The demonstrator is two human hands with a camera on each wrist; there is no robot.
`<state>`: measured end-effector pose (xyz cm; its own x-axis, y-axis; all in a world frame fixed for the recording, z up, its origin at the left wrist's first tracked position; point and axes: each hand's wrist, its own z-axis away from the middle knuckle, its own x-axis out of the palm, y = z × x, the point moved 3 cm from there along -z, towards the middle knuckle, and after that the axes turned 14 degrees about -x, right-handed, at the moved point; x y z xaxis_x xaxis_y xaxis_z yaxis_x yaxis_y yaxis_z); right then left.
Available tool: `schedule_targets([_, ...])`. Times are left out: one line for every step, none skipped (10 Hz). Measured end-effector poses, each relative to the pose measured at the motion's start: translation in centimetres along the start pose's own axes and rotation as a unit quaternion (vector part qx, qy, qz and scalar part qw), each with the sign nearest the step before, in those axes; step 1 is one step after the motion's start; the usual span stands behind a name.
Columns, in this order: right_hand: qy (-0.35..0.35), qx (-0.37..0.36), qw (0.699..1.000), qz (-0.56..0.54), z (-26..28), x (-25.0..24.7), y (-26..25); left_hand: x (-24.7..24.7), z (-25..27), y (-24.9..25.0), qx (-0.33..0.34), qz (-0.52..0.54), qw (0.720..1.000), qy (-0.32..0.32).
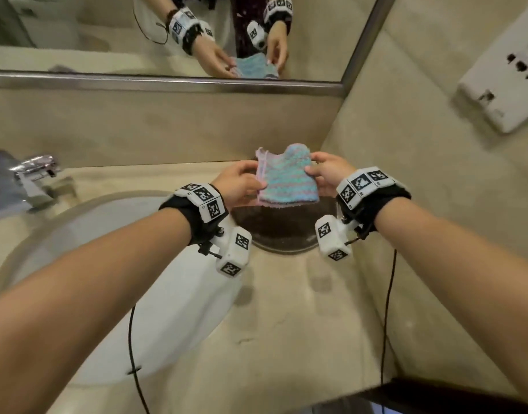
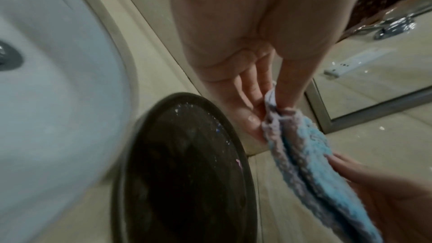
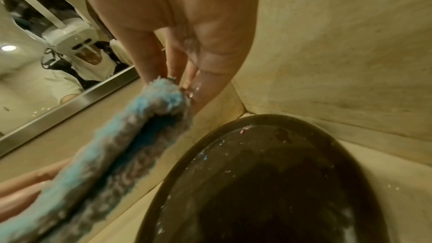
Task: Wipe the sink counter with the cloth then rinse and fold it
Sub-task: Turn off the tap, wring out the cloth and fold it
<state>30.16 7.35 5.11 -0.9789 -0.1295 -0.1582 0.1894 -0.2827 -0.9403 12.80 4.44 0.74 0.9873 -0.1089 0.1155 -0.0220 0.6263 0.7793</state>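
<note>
A small fluffy cloth [image 1: 286,180], striped blue and pink, hangs in the air above the back right of the counter, folded double. My left hand [image 1: 241,183] pinches its left edge and my right hand [image 1: 322,174] pinches its right edge. In the left wrist view the cloth [image 2: 304,151] shows as two layers held between thumb and fingers [image 2: 247,110]. In the right wrist view the folded cloth [image 3: 131,136] runs down to the left from my wet fingertips [image 3: 194,88]. The beige sink counter [image 1: 301,318] lies below.
A dark round tray [image 1: 280,234] sits on the counter under the cloth, near the corner of the walls. The white basin [image 1: 131,264] is to the left, with a chrome tap [image 1: 35,171] behind it. A mirror [image 1: 107,40] spans the back wall; a socket plate [image 1: 501,79] is on the right wall.
</note>
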Motion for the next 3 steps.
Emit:
schedule_targets([0.008, 0.015, 0.999, 0.037, -2.1, -1.7, 1.8, 1.3, -3.0, -0.5, -0.022, -0.026, 0.999, 0.023])
schedule_targets([-0.006, 0.043, 0.988, 0.146, -4.6, -2.5, 5.2, 0.9, -5.2, -2.4, -0.072, -0.094, 0.987, 0.108])
schedule_targets([-0.019, 0.051, 0.981, 0.184, -7.5, -3.1, 8.3, -0.6, -5.9, -3.0, -0.092, -0.117, 0.975, 0.165])
